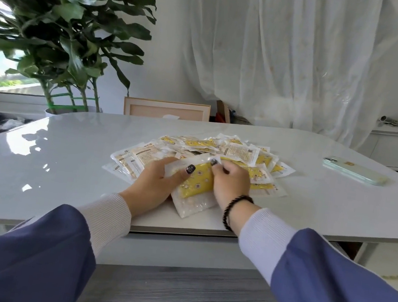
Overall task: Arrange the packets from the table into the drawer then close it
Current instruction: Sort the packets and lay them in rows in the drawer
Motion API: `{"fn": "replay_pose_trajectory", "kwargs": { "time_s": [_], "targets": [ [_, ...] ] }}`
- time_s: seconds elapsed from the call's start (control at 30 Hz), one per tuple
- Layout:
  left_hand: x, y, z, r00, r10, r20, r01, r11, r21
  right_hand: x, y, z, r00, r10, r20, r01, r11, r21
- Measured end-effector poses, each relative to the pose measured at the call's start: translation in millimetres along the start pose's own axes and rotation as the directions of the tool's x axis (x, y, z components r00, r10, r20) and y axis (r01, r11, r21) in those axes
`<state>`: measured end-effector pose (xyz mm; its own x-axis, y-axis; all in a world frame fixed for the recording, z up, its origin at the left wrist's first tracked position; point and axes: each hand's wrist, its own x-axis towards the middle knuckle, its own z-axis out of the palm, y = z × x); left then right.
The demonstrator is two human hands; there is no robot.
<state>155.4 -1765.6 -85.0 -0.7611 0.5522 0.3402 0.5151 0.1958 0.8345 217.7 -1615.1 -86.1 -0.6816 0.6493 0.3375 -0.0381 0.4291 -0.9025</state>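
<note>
I grip one yellow packet (pixel 197 180) in left hand (pixel 155 183) and right hand (pixel 230 185), gathering from the pile (pixel 231 150) beyond my knuckles; next, I judge, carry it to the unseen drawer.

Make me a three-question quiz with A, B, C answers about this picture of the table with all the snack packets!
1. Where does the pale green phone lie?
A. On the white glossy table, right of the pile
B. Under the packets
C. On the chair

2. What colour is the printed middle of the plastic packet being held?
A. Red
B. Yellow
C. Blue

3. What are the hands doing?
A. Resting in the lap
B. Holding the phone
C. Gripping a packet at the front of the heap of yellow-and-clear packets

Answers: 1 A, the phone sits on bare tabletop apart from the pile. 2 B, the panel between the thumbs is yellow. 3 C, the left hand and the right hand both have fingers curled on the same packet.
</note>
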Motion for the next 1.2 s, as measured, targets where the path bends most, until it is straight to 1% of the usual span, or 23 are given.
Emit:
{"fn": "replay_pose_trajectory", "kwargs": {
  "time_s": [0.07, 0.17, 0.23, 0.3, 0.33, 0.37, 0.4, 0.47, 0.5, 0.6, 0.63, 0.7, 0.73, 0.77, 0.8, 0.83, 0.87, 0.9, 0.97, 1.03, 1.1, 1.17, 1.2],
  "targets": [
    [1, -1, -2, 0.999, -0.034, -0.039, 0.033, 0.999, -0.011, -1, 0, 7, 0.999, -0.040, -0.030, 0.041, 0.999, 0.036],
    [2, -1, -3, 0.974, -0.162, -0.158, 0.141, 0.981, -0.135, 3, 0, 4, 0.999, 0.042, -0.018, -0.038, 0.983, 0.178],
    [4, -2, -6, 0.947, -0.258, -0.189, 0.183, 0.922, -0.341, 5, 2, -2, 0.996, 0.047, 0.079, -0.062, 0.975, 0.213],
    [3, -2, -11, 0.949, -0.275, -0.155, 0.150, 0.825, -0.544, 4, 2, -6, 0.977, 0.001, 0.211, -0.047, 0.976, 0.214],
    [1, -2, -13, 0.954, -0.269, -0.135, 0.140, 0.793, -0.593, 3, 2, -6, 0.965, -0.017, 0.262, -0.039, 0.978, 0.207],
    [0, 0, -13, 0.959, -0.257, -0.118, 0.140, 0.794, -0.591, 3, 2, -5, 0.960, -0.030, 0.277, -0.021, 0.984, 0.179],
    [-1, 1, -13, 0.965, -0.239, -0.107, 0.145, 0.830, -0.539, 2, 2, -4, 0.967, -0.035, 0.253, -0.001, 0.990, 0.142],
    [-3, 6, -8, 0.979, -0.192, -0.071, 0.158, 0.930, -0.332, 5, 4, -1, 0.989, -0.053, 0.139, 0.042, 0.996, 0.081],
    [-4, 7, -6, 0.983, -0.176, -0.059, 0.157, 0.958, -0.239, 7, 5, -1, 0.994, -0.061, 0.086, 0.056, 0.997, 0.062],
    [-6, 10, -3, 0.988, -0.118, -0.098, 0.105, 0.986, -0.128, 16, 8, -16, 0.989, -0.148, -0.023, 0.148, 0.989, -0.015],
    [-7, 10, -4, 0.986, -0.096, -0.135, 0.080, 0.990, -0.120, 19, 10, -25, 0.974, -0.219, -0.063, 0.212, 0.972, -0.101],
    [-7, 9, -6, 0.972, -0.078, -0.220, 0.061, 0.994, -0.086, 30, 18, -45, 0.916, -0.387, -0.108, 0.324, 0.870, -0.372],
    [-7, 8, -7, 0.964, -0.076, -0.256, 0.060, 0.996, -0.069, 36, 24, -55, 0.904, -0.415, -0.101, 0.311, 0.802, -0.509],
    [-6, 6, -7, 0.958, -0.079, -0.276, 0.067, 0.996, -0.053, 42, 31, -65, 0.923, -0.374, -0.088, 0.240, 0.739, -0.630],
    [-6, 6, -7, 0.955, -0.089, -0.284, 0.079, 0.996, -0.046, 48, 37, -73, 0.960, -0.268, -0.083, 0.126, 0.676, -0.726],
    [-6, 5, -6, 0.954, -0.087, -0.288, 0.080, 0.996, -0.034, 52, 43, -79, 0.989, -0.121, -0.082, 0.009, 0.609, -0.793],
    [-5, 6, -6, 0.955, -0.077, -0.285, 0.072, 0.997, -0.029, 54, 46, -83, 0.997, 0.019, -0.076, -0.074, 0.552, -0.830],
    [-6, 6, -5, 0.957, -0.063, -0.284, 0.057, 0.998, -0.029, 55, 49, -84, 0.991, 0.117, -0.059, -0.112, 0.525, -0.844],
    [-5, 7, -5, 0.958, -0.056, -0.281, 0.042, 0.997, -0.059, 59, 51, -84, 0.982, 0.187, 0.000, -0.103, 0.543, -0.833],
    [-4, 7, -5, 0.955, -0.084, -0.283, 0.057, 0.993, -0.105, 59, 50, -85, 0.982, 0.188, 0.033, -0.087, 0.595, -0.799],
    [-4, 6, -5, 0.953, -0.102, -0.286, 0.061, 0.987, -0.149, 59, 51, -89, 0.987, 0.158, 0.029, -0.092, 0.702, -0.706],
    [-4, 6, -6, 0.950, -0.107, -0.295, 0.061, 0.985, -0.160, 57, 52, -93, 0.993, 0.116, 0.030, -0.085, 0.857, -0.508],
    [-4, 6, -5, 0.952, -0.104, -0.290, 0.061, 0.986, -0.154, 55, 51, -94, 0.995, 0.097, 0.029, -0.077, 0.909, -0.409]
  ]
}}
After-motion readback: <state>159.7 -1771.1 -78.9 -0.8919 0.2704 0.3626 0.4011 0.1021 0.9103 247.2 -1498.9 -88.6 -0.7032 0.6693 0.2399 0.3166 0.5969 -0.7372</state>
